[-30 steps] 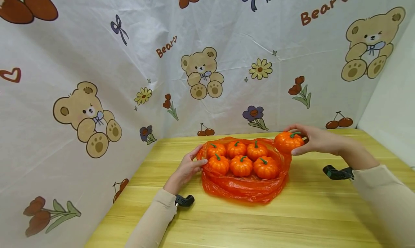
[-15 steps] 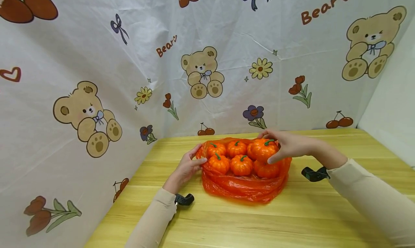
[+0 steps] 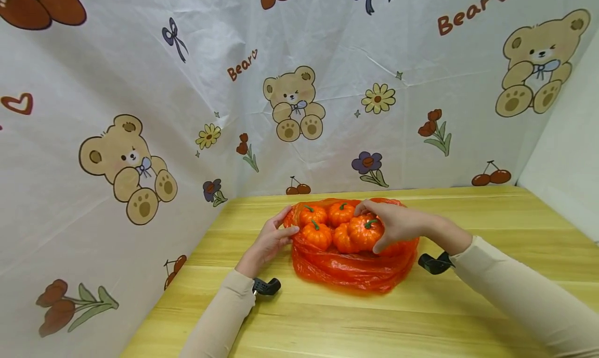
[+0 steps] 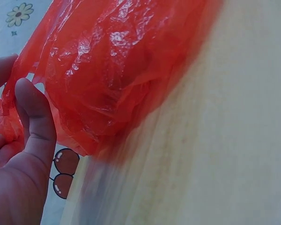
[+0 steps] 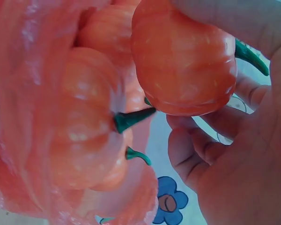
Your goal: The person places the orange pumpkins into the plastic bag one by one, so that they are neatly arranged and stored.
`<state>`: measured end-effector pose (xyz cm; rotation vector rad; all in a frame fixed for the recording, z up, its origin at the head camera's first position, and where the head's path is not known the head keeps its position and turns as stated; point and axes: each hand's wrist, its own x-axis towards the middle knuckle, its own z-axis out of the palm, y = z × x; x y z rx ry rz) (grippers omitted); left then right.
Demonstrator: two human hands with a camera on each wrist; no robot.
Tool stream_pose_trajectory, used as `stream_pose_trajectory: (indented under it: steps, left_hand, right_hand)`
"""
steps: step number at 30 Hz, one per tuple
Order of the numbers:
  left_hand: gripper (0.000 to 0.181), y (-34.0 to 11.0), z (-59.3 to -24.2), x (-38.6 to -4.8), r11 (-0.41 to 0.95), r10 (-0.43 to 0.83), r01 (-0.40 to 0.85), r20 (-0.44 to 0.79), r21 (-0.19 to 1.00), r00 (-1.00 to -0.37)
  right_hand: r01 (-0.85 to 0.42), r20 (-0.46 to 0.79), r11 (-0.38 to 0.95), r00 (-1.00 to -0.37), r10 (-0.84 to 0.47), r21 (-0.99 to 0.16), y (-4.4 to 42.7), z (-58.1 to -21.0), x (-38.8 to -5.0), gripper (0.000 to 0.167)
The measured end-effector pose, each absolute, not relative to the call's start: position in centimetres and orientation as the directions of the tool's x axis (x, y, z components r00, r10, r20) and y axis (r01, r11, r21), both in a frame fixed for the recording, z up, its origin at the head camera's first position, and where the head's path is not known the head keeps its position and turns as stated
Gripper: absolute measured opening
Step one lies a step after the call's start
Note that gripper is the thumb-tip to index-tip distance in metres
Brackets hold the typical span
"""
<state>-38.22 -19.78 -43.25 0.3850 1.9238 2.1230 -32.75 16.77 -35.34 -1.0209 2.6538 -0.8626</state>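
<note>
A glossy small orange pumpkin with a green stem (image 3: 364, 234) is gripped between the thumb and fingers of my right hand (image 3: 400, 223). It is above the other pumpkins in the red plastic bag (image 3: 348, 272); the right wrist view has this held pumpkin (image 5: 183, 61) beside another pumpkin (image 5: 82, 126) in the bag. My left hand (image 3: 270, 239) holds the bag's left rim, with the red film (image 4: 103, 61) between thumb and fingers in the left wrist view. More pumpkins (image 3: 316, 236) sit inside the bag's mouth. My right hand hides those on the right side.
The bag stands on a light wooden table (image 3: 337, 327). Behind and to the left hangs a white cloth (image 3: 327, 160) printed with bears and flowers. A black wrist camera (image 3: 267, 287) sits at my left cuff, another black wrist camera (image 3: 435, 263) at my right.
My right hand has carried the held pumpkin from the bag's right rim leftward and a little nearer, over the pumpkins inside. My left hand has kept its grip on the bag.
</note>
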Motion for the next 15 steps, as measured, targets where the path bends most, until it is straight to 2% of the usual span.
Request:
stream_pose_trajectory:
  steps: [8, 15]
  left_hand:
    - [0.080, -19.6, -43.1, -38.1, -0.100, 0.343, 0.002, 0.036, 0.995, -0.939]
    - [0.080, -19.6, -43.2, -38.1, -0.099, 0.344, -0.003, 0.032, 0.995, -0.938]
  right_hand:
    - [-0.611, 0.072, 0.625, -0.740, -0.668, -0.485, 16.2, -36.4, -32.2, 0.075]
    - [-0.648, 0.086, 0.609, -0.714, -0.695, -0.458, 15.8, -36.9, -31.9, 0.077]
